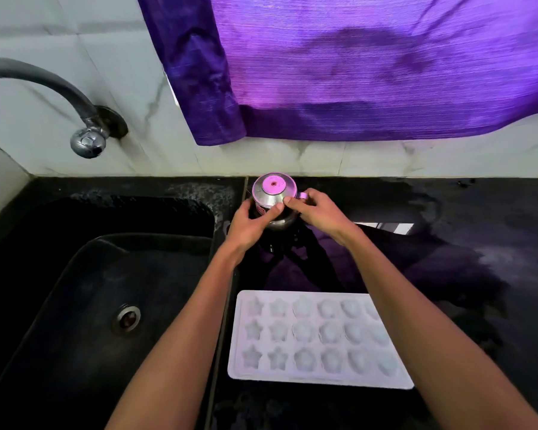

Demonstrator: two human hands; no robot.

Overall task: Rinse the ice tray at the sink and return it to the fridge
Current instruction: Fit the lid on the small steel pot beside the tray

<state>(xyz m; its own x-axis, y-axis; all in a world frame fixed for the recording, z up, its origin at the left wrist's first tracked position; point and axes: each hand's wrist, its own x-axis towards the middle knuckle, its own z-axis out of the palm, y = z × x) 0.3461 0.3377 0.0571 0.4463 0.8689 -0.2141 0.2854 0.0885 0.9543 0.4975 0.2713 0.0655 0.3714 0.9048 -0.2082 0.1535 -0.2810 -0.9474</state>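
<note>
home kitchen: black sink (75, 274), wall tap (84, 131), tiled wall (137, 72).

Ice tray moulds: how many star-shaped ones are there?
6 on the ice tray, all in its two left columns, three rows deep, nearest the sink. The right forearm covers the tray's far-right corner, possibly hiding other moulds.
</note>
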